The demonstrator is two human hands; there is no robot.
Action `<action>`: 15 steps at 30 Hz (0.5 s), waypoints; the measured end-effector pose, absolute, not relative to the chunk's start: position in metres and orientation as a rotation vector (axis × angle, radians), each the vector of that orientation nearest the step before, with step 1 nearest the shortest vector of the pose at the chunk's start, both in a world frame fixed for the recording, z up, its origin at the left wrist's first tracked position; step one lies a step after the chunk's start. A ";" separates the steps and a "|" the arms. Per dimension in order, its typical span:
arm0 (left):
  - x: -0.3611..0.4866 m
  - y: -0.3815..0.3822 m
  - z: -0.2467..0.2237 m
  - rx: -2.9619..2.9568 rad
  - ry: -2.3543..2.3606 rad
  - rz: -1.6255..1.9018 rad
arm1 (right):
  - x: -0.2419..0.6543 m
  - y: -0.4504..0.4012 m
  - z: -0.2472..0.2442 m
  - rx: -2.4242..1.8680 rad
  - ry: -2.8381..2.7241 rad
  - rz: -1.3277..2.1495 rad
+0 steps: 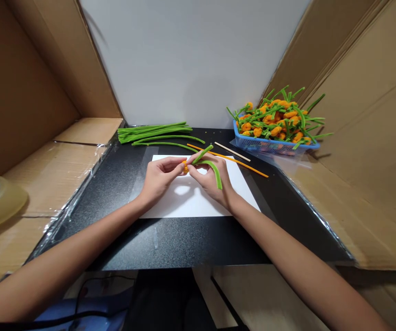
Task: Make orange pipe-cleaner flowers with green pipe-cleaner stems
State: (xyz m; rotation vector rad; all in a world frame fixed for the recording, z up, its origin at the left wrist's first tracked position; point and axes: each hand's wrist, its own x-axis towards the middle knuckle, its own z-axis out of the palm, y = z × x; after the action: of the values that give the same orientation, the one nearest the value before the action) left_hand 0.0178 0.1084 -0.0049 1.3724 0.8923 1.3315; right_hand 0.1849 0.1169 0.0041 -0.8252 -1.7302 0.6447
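Observation:
Above a white sheet of paper [191, 207], my two hands meet over a small pipe-cleaner pumpkin [185, 167], orange with green pipe-cleaner ends [215, 172] trailing from it. My left hand [161, 177] pinches the orange part between thumb and fingers. From the other side, my right hand [210, 177] closes on it where the green meets the orange; the green ends stick out over that hand, one straight, one bent downward. My fingers partly hide the orange piece.
Green pipe cleaners [155, 132] lie in a bundle at the back left. An orange pipe cleaner [249, 168] and a thin wooden stick [232, 151] rest behind my right hand. A blue basket [270, 145] holds several orange-and-green pieces. Clear tape [15, 202] sits on cardboard at left.

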 end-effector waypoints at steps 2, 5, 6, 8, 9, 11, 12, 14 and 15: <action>0.016 0.111 -0.005 1.361 0.891 1.310 | 0.187 0.117 0.005 -0.814 -1.790 0.573; 0.013 0.114 -0.003 1.380 0.864 1.245 | 0.189 0.117 0.006 -0.818 -1.829 0.532; 0.013 0.114 -0.002 1.397 0.860 1.237 | 0.190 0.117 0.007 -0.818 -1.833 0.537; 0.014 0.113 0.000 1.429 0.881 1.255 | 0.190 0.117 0.008 -0.815 -1.832 0.547; 0.015 0.112 0.001 1.441 0.901 1.276 | 0.190 0.117 0.008 -0.814 -1.831 0.550; 0.017 0.110 0.001 1.469 0.940 1.314 | 0.189 0.116 0.009 -0.815 -1.829 0.553; 0.018 0.108 0.001 1.486 0.951 1.329 | 0.188 0.116 0.009 -0.817 -1.826 0.556; 0.019 0.106 0.000 1.522 0.961 1.351 | 0.187 0.115 0.008 -0.823 -1.805 0.570; 0.019 0.106 0.000 1.538 0.967 1.356 | 0.186 0.115 0.008 -0.825 -1.787 0.586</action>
State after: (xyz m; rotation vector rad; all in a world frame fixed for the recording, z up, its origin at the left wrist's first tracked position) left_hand 0.0191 0.1058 0.0004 1.5378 0.9672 1.3562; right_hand 0.1857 0.1152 0.0080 -0.8247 -1.7873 0.5861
